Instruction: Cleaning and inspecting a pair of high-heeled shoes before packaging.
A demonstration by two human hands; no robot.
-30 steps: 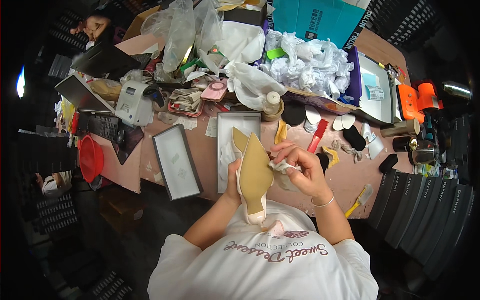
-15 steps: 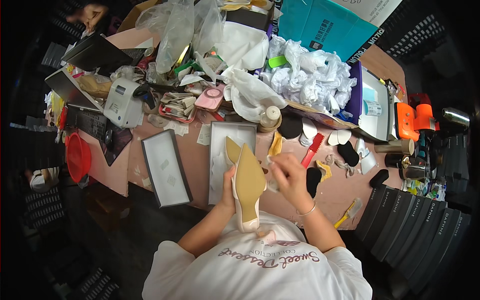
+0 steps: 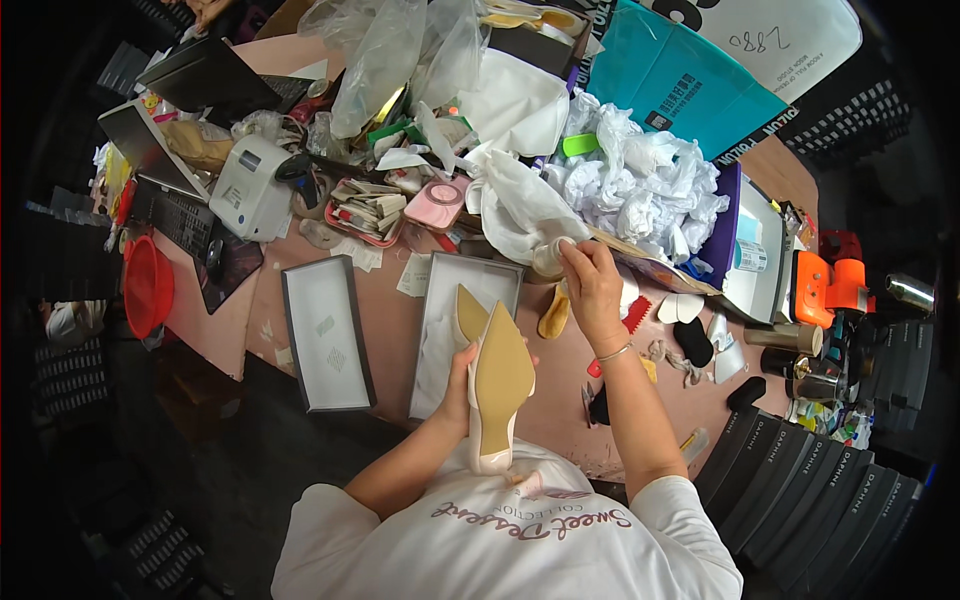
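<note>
Sole-up in my left hand (image 3: 459,395) are two pale pointed heeled shoes. The nearer shoe (image 3: 503,370) shows its tan sole and covers most of the other shoe (image 3: 471,314), whose toe sticks out at its left. My left fingers close around their side. My right hand (image 3: 597,300) is stretched forward over the table, its fingertips bunched at the top of a small white round-topped bottle (image 3: 547,262). Whether something small is pinched in those fingers is hidden. An open grey-edged shoebox (image 3: 430,390) with white paper inside lies beyond the shoes, its lid (image 3: 327,340) to the left.
A red brush (image 3: 637,313), dark oval pads (image 3: 692,340) and white insoles (image 3: 681,307) lie right of my right forearm. Crumpled white paper (image 3: 650,180) fills a purple box behind. Stacked dark shoeboxes (image 3: 800,485) stand at right; a label printer (image 3: 250,190) is at left.
My right hand has moved forward and away from beside the shoes to the white bottle. My left hand still holds the shoes in nearly the same place. The view has shifted slightly.
</note>
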